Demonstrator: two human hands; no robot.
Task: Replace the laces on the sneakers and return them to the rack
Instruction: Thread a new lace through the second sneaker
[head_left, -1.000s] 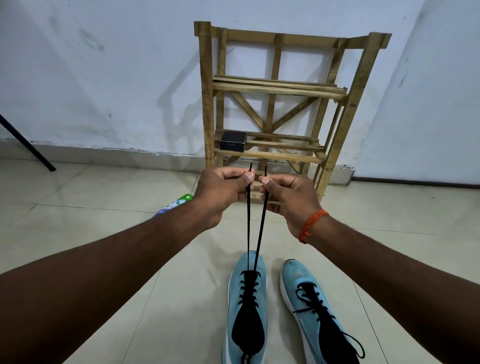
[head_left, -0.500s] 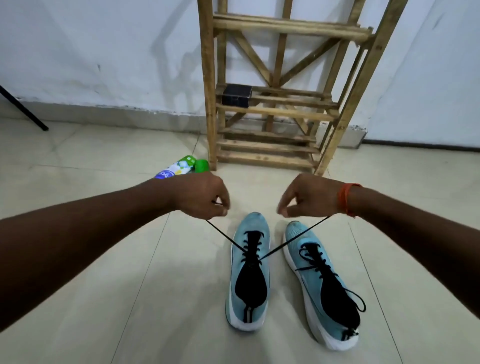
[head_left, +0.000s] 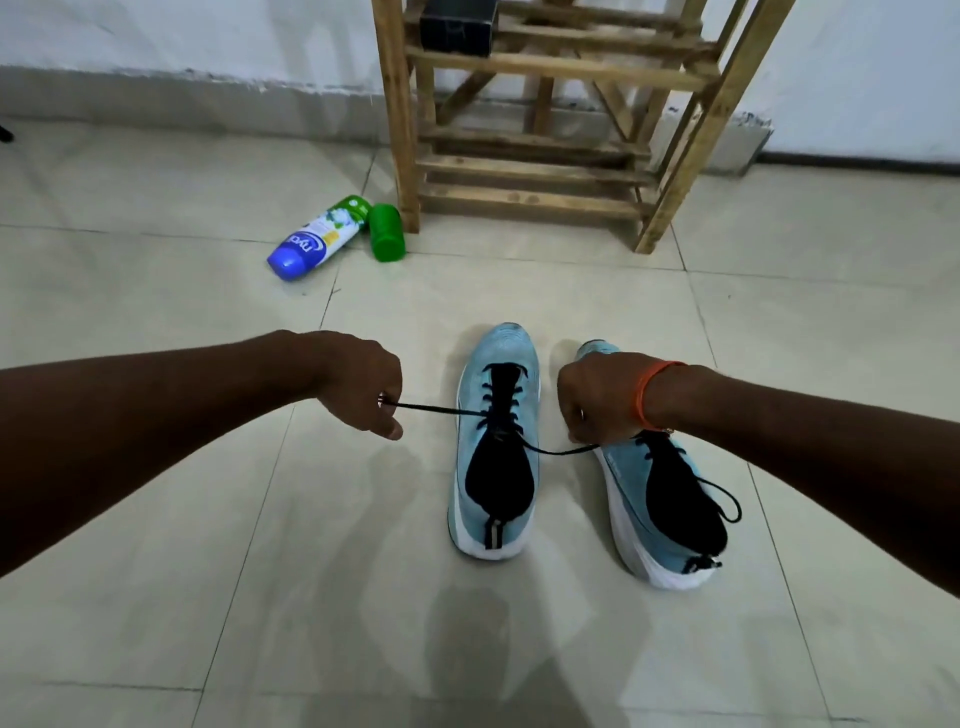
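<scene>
Each hand, left hand (head_left: 363, 384) and right hand (head_left: 597, 400), pinches one end of the black lace (head_left: 441, 411) on the left sneaker (head_left: 498, 441). Pulling unevenly could drag one end short, or tip the shoe.

Two light-blue knit sneakers with white soles sit side by side on the floor tiles, toes toward the wooden rack (head_left: 545, 65). The left sneaker (head_left: 493, 478) stands upright, and its black lace (head_left: 431, 409) is threaded through the eyelets, both ends drawn taut sideways, one pinched in each hand. The right sneaker (head_left: 660, 509) leans outward, its loose lace (head_left: 724, 493) looping over its side.
</scene>
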